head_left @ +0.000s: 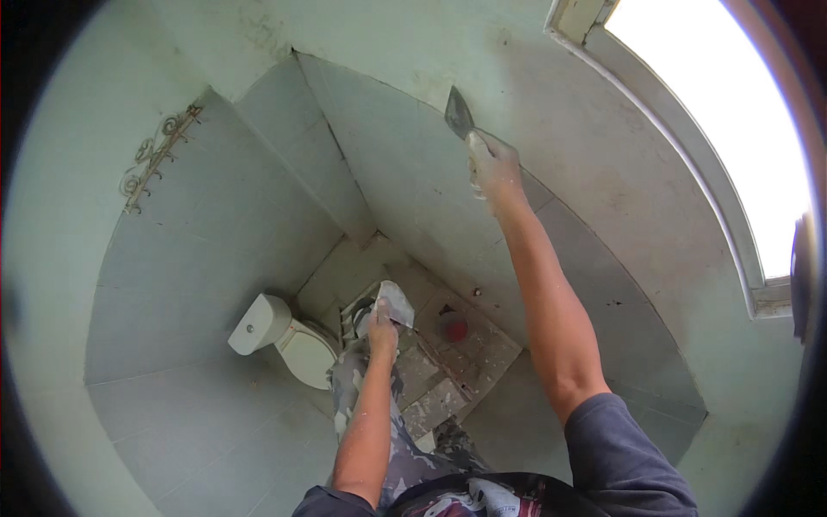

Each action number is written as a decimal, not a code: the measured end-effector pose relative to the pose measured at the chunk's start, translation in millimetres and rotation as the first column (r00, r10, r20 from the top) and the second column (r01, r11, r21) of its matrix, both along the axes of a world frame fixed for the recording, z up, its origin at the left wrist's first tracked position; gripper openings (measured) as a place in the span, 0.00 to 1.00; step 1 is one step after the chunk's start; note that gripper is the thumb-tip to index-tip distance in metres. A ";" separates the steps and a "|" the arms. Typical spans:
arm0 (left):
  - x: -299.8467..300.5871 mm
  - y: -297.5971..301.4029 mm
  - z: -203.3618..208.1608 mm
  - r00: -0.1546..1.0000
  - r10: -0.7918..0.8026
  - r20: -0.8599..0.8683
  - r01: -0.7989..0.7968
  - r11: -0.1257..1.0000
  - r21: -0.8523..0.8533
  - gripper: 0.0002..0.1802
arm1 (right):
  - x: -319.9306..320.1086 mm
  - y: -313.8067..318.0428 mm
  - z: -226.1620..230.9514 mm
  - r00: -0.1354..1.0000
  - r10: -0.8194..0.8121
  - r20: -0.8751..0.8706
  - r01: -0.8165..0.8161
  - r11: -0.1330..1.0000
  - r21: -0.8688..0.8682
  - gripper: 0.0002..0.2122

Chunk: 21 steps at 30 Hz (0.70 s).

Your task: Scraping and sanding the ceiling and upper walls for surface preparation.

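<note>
My right hand (pixel 496 170) is raised at the end of an outstretched arm, closed around the handle of a small pointed trowel (pixel 458 113). The trowel's grey blade points up along the pale green wall (pixel 388 43), by the upper edge of the tiles; whether it touches is hard to tell. Lower down, my left hand (pixel 382 333) is closed on a flat, whitish plate (pixel 397 303) with its thumb on top. What lies on that plate, if anything, cannot be made out. White smears mark the fingers of my right hand.
A white toilet (pixel 307 356) stands to the left below. Beneath my hands is a spattered plank platform (pixel 435 405), with a red round container (pixel 452 327) beyond it. A metal hook rack (pixel 162 159) hangs on the left wall; a bright window (pixel 715 103) is at the upper right.
</note>
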<state>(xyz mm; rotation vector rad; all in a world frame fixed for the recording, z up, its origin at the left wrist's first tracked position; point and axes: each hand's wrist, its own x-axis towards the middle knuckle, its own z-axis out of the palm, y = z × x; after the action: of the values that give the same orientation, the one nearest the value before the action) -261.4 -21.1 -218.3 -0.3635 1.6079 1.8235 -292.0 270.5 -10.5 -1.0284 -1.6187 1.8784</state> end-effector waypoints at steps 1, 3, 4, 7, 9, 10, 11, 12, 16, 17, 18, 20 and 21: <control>-1.0 -5.4 -2.5 1.000 0.009 -0.002 -0.009 1.000 -0.006 0.27 | 1.4 -4.9 -1.4 1.000 0.009 -0.002 -0.009 1.000 -0.006 0.16; -0.2 -11.6 -6.8 0.974 -0.184 -0.133 0.158 0.970 -0.185 0.28 | 19.0 -11.9 -0.7 0.998 -0.056 0.014 0.057 0.998 -0.038 0.17; -1.1 -13.9 -8.7 0.965 -0.201 -0.169 0.146 0.946 -0.290 0.29 | 24.1 -13.1 2.4 0.997 -0.064 0.040 0.065 0.997 -0.032 0.16; 2.0 -3.5 4.5 0.992 -0.095 -0.077 0.092 0.995 -0.043 0.29 | 4.1 -6.6 -1.7 0.997 -0.055 0.050 0.052 0.997 0.061 0.18; 5.4 4.9 17.0 1.000 0.026 0.008 -0.026 0.999 -0.034 0.27 | -3.4 -10.2 -5.0 0.994 -0.066 0.081 0.059 0.994 0.090 0.17; 5.9 5.6 20.1 1.000 -0.016 -0.020 0.014 0.995 -0.094 0.27 | -9.4 -12.3 -6.7 0.993 -0.068 0.096 0.057 0.992 0.113 0.17; 4.9 5.6 21.5 0.997 -0.061 -0.043 0.053 0.987 -0.154 0.27 | -2.7 -12.2 -10.1 0.993 -0.061 0.097 0.050 0.993 0.110 0.17; 0.6 -1.8 15.3 0.973 -0.170 -0.153 0.133 0.965 -0.224 0.27 | 7.6 -12.1 -12.1 0.996 -0.058 0.070 0.054 0.997 0.059 0.17; -3.3 -0.5 -5.0 0.981 -0.034 -0.189 0.010 0.992 -0.129 0.28 | -0.7 -24.7 -17.8 0.989 -0.141 0.034 0.136 0.983 0.126 0.18; -1.4 -8.9 -13.0 0.983 -0.035 -0.181 0.010 0.990 -0.139 0.28 | 2.2 -30.4 -14.1 0.989 -0.140 0.044 0.134 0.984 0.118 0.18; -4.9 -4.1 -10.1 0.999 -0.006 -0.043 0.004 0.999 -0.039 0.29 | 4.1 -29.4 -4.5 0.994 -0.103 0.030 0.101 0.994 0.051 0.13; -4.6 0.0 -0.7 0.993 -0.020 0.117 0.022 1.000 -0.014 0.30 | 10.7 -24.9 -1.1 0.998 -0.065 0.012 0.065 0.998 -0.015 0.11; -0.3 2.0 8.7 0.993 -0.017 0.115 0.018 1.000 -0.012 0.30 | 20.9 -16.7 -1.1 0.997 -0.055 0.055 0.057 0.998 -0.024 0.11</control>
<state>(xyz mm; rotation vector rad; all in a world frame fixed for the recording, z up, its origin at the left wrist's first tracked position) -261.7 -19.1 -209.6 -0.4513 1.5401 1.7469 -271.1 253.8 -11.7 -1.1334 -1.5830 1.8541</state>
